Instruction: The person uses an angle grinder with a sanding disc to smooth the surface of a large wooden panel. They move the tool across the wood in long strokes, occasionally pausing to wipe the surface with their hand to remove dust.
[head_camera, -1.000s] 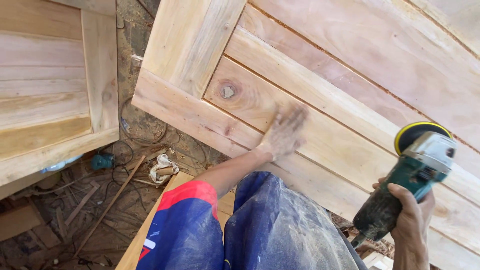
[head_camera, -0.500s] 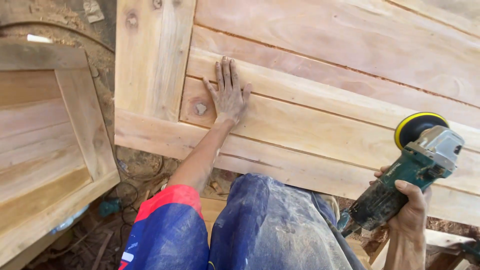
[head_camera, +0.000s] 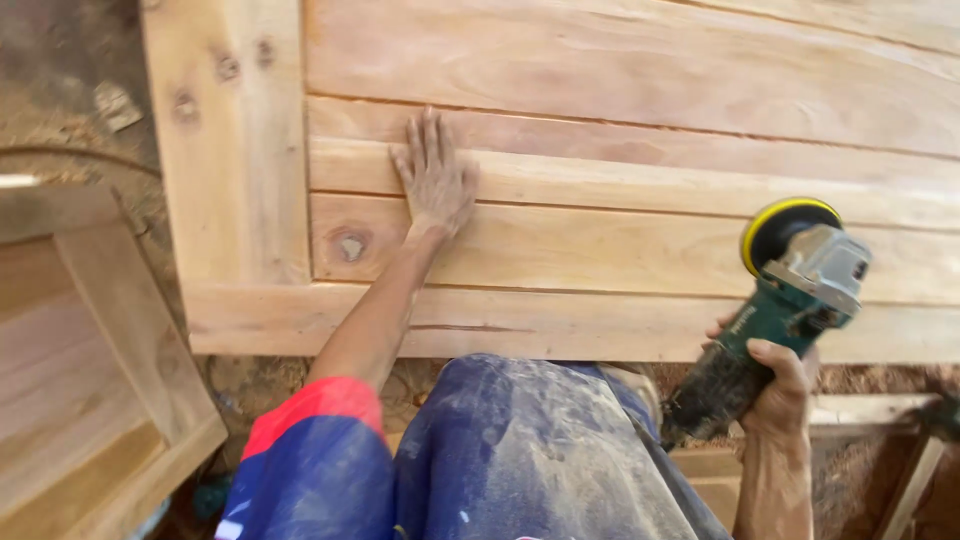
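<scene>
The left hand (head_camera: 432, 180) is laid flat and spread wide on the wooden panel (head_camera: 620, 150), fingers extended across the seam between two horizontal boards; nothing is gripped. The right hand (head_camera: 775, 385) is wrapped closed around the dusty body of a green angle sander (head_camera: 790, 295), which is held clear of the wood, its yellow-rimmed disc (head_camera: 775, 225) hovering over a lower board to the right.

Step judged: the surface is being felt by palm for smoothness while the sander is idle. Whether the disc is spinning cannot be told. A further pass would call for the left hand to be taken clear of the disc's path and the pad to be brought down flat on the board, not edge-on, so that no gouge is cut.

Surroundings noted: a round knot (head_camera: 350, 244) lies just left of the left wrist, beside the upright frame piece (head_camera: 230, 170). A second wooden panel (head_camera: 90, 380) stands at the lower left, apart from the first. The person's dust-coated blue trousers (head_camera: 530, 450) and a red-and-blue sleeve (head_camera: 315, 460) fill the lower middle. Sawdust-covered ground (head_camera: 60, 90) shows at the upper left. The sander's cord is not clearly seen.
</scene>
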